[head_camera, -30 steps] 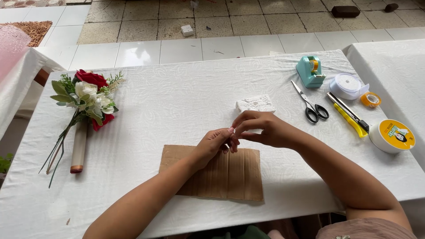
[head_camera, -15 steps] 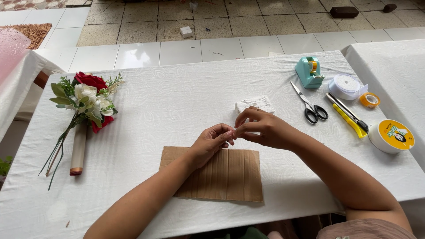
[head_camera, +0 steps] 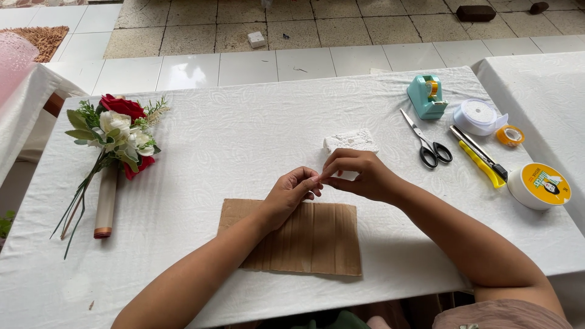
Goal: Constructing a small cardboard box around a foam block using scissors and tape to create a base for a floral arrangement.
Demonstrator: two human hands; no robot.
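I am looking down at one table (head_camera: pixel 244 152) covered in a white cloth; its near edge is cut off by the bottom of the view. A second white table (head_camera: pixel 542 79) shows only its corner at the right.

One sheet of brown cardboard (head_camera: pixel 317 237), creased in vertical folds, lies flat in front of me, and my left forearm hides part of its left side.

One bouquet (head_camera: pixel 119 134) of red and white flowers lies at the far left, its stems wrapped in a brown tube.

My left hand (head_camera: pixel 292 192) and my right hand (head_camera: pixel 359 173) meet just above the cardboard's far edge, fingertips pinched together. Something very small seems caught between them, but I cannot tell what it is or which hand grips it.

One white textured piece (head_camera: pixel 350 140) lies just beyond my right hand, its near edge hidden by my fingers.

To the right I count:
- one round yellow-topped tub (head_camera: pixel 539 186)
- one teal tape dispenser (head_camera: pixel 425 97)
- one spool of white ribbon (head_camera: pixel 478 117)
- one pair of black-handled scissors (head_camera: pixel 429 143)
- one yellow utility knife (head_camera: pixel 481 159)
- one small orange tape roll (head_camera: pixel 509 135)
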